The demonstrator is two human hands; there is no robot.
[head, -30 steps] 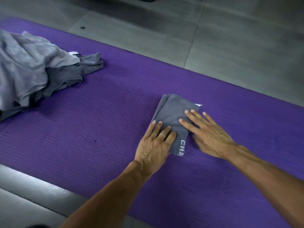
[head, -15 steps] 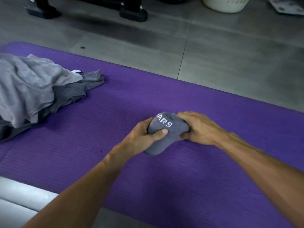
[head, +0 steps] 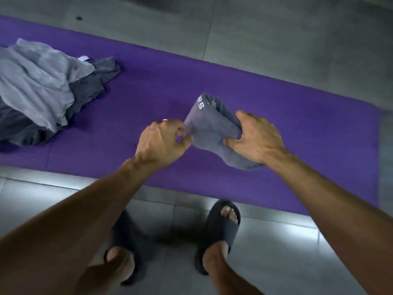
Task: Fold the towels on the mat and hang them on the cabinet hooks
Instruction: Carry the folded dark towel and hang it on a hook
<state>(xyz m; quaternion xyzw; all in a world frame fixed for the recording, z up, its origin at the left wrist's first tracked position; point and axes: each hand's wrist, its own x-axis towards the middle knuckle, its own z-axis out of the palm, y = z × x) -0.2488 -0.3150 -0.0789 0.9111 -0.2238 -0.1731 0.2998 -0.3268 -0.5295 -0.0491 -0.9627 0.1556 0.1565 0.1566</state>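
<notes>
A folded dark grey towel [head: 209,126] with white lettering is held up above the purple mat [head: 297,128]. My right hand [head: 255,139] grips its right side, fingers curled round the bundle. My left hand [head: 162,141] pinches the towel's left edge between thumb and fingers; a ring shows on it. A pile of unfolded grey towels [head: 42,88], light grey over darker grey, lies on the mat's left end.
The mat lies on a grey tiled floor [head: 276,39]. My feet in dark slides [head: 221,228] stand on the floor just in front of the mat's near edge. No cabinet or hooks are in view.
The towel lay flat under both palms a second ago; both hands then gathered it and have lifted it off the mat. The view has risen and tilted down, bringing my feet into sight.
</notes>
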